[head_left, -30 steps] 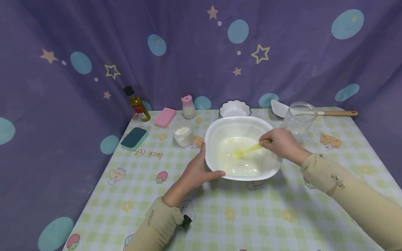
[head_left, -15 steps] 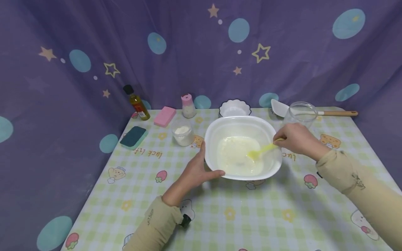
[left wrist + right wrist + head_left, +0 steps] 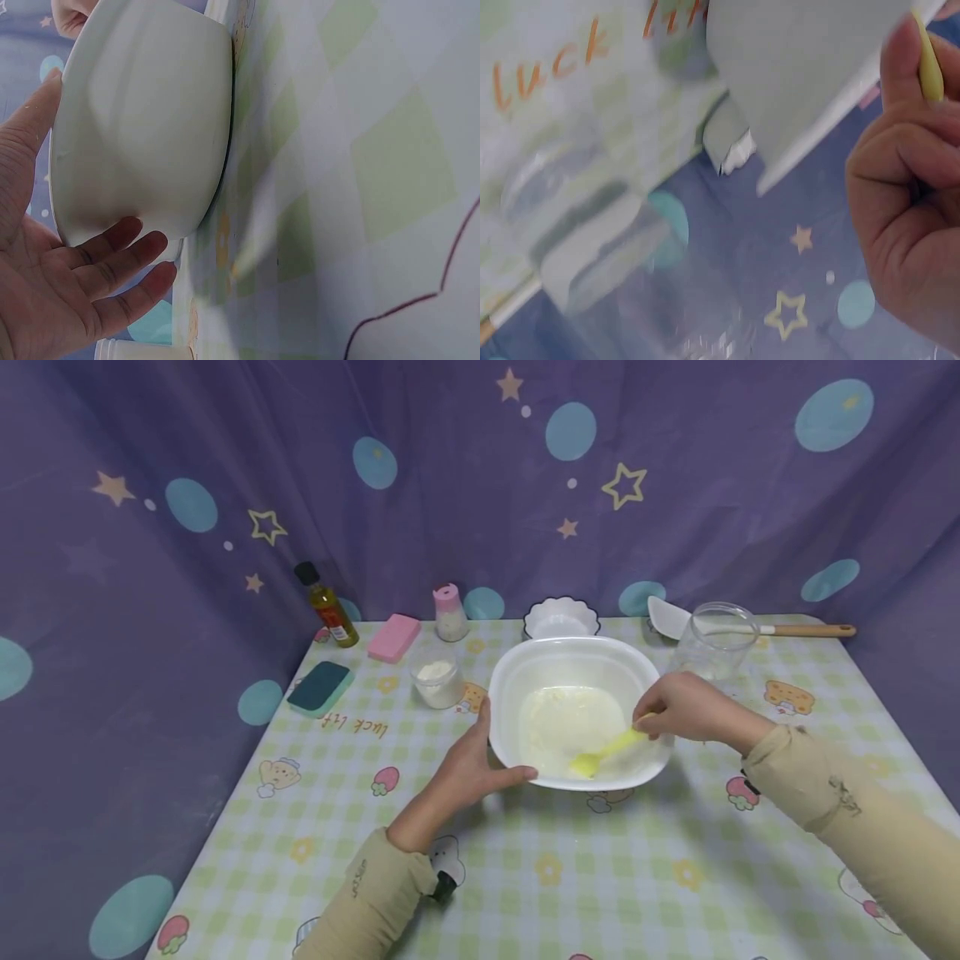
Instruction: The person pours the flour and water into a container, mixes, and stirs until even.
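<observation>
Fingers of the right hand (image 3: pixel 686 706) pinched the yellow spoon (image 3: pixel 607 750) by its handle, so its bowl end dipped into the milky liquid (image 3: pixel 566 727) at about five o'clock inside the white bowl (image 3: pixel 525 672). The left hand (image 3: pixel 468 768) lay open against the bowl's rim at eight o'clock, fingers straight, apparently to brace it. Around the bowl stood a flour cup (image 3: pixel 437 681) at ten o'clock and a glass jar (image 3: pixel 712 639) at two o'clock, within easy reach.
</observation>
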The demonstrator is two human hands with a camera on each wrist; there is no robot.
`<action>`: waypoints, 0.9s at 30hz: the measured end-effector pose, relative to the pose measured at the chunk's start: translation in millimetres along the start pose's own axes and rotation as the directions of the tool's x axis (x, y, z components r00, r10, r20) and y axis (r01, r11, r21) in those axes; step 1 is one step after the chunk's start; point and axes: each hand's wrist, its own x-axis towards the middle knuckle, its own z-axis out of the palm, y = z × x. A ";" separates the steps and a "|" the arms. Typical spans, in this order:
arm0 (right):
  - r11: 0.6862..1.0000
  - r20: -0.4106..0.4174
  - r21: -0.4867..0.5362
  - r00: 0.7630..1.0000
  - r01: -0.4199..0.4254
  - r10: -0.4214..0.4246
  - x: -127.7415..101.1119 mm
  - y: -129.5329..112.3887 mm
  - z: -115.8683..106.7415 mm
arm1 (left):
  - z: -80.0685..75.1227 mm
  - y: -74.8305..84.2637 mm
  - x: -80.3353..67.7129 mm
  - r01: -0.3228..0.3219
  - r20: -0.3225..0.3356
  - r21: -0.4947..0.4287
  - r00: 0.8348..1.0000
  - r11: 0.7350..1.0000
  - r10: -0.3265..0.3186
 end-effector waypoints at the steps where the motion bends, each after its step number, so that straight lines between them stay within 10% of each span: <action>1: 1.000 -0.011 0.005 1.000 0.014 -0.014 2.1 -0.4 3.6 | 0.0 -0.2 0.1 -0.001 -0.001 0.001 1.000 1.000 0.001; 27: 0.994 -0.365 0.025 0.924 -0.109 0.111 51.3 -0.1 27.8 | -0.2 1.3 -1.3 0.012 0.011 0.009 1.000 1.000 -0.012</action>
